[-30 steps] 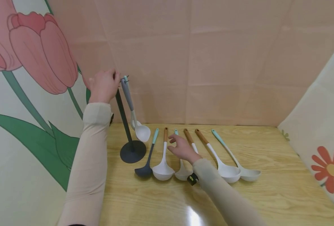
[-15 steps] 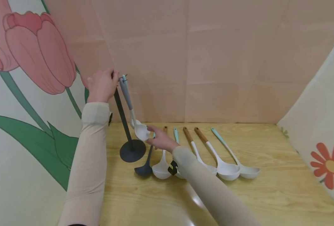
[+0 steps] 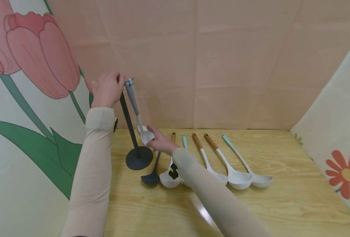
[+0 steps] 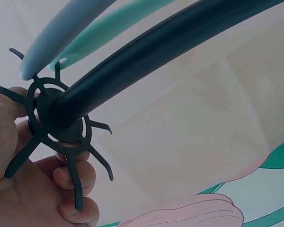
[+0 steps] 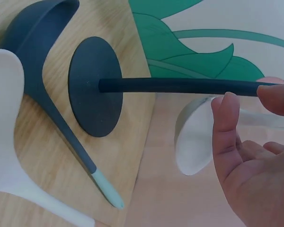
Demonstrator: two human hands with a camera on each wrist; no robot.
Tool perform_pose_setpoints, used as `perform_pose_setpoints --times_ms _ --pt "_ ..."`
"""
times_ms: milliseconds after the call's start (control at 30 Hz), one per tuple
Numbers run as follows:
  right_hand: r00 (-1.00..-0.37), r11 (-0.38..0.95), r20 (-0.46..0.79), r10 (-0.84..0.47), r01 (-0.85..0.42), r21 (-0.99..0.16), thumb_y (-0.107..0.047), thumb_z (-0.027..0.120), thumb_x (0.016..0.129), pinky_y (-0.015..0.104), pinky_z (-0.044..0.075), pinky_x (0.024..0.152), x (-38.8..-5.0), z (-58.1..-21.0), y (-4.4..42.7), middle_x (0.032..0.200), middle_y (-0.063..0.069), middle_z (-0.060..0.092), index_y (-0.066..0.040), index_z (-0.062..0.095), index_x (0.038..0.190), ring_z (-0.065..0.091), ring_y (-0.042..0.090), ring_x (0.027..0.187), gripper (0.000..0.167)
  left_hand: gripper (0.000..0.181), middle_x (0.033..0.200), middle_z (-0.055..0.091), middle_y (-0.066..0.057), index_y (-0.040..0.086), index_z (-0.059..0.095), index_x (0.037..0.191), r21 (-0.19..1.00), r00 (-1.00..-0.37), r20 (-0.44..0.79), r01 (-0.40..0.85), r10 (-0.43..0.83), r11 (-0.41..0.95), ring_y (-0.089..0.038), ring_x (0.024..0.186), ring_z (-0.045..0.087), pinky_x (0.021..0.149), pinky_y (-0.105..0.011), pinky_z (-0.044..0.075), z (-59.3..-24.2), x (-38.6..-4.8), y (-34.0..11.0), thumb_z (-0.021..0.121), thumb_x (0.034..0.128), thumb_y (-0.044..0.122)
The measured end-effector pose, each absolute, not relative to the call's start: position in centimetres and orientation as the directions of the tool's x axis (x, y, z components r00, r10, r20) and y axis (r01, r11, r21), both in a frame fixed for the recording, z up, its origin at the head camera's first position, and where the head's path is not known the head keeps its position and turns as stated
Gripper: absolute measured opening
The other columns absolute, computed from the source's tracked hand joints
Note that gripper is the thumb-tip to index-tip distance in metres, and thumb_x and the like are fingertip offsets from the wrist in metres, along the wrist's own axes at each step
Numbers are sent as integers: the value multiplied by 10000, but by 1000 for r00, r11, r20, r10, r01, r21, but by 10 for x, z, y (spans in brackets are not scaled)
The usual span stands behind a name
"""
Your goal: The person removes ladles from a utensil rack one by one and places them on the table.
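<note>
A black stand (image 3: 127, 121) with a ring of hooks (image 4: 104, 163) stands at the left of the table. My left hand (image 3: 107, 88) grips its top, fingers curled behind the ring. Two ladles hang from neighbouring hooks, one with a blue-grey handle (image 3: 132, 98), the other with a mint handle (image 4: 113, 28). My right hand (image 3: 162, 142) holds the white bowl (image 3: 146, 135) of a hanging ladle at its right side, thumb uppermost. In the right wrist view a pale ladle bowl (image 5: 194, 146) shows beyond the fingers; their exact contact is partly hidden.
On the wood table lie a dark ladle (image 3: 150, 178) and several white or grey ladles, such as a brown-handled one (image 3: 240, 180) and a mint-handled one (image 3: 262, 181). Some sit under my right forearm. A pink cloth wall (image 3: 237, 82) rises behind.
My right hand has moved left from above the ladles on the table to the hanging ladle's bowl, which has turned a little. My left hand stays at the stand's top.
</note>
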State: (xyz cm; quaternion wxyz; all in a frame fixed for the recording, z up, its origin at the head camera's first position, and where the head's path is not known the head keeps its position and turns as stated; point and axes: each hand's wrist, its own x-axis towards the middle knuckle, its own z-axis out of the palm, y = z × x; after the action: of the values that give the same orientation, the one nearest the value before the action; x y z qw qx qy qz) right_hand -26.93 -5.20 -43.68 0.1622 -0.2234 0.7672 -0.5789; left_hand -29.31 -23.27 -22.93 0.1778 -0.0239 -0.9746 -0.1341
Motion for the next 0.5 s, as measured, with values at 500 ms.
perform_pose_setpoints --times_ms 500 --pt "-815 166 39 -578 -164 -972 1 586 939 341 541 687 -271 -438 -64 1619 25 290 -267 132 1601 602 273 1062 846 518 1022 615 -144 95 586 1099 248 -931 365 98 1 964 -362 1046 527 1016 -643 292 -229 -294 -233 225 1070 465"
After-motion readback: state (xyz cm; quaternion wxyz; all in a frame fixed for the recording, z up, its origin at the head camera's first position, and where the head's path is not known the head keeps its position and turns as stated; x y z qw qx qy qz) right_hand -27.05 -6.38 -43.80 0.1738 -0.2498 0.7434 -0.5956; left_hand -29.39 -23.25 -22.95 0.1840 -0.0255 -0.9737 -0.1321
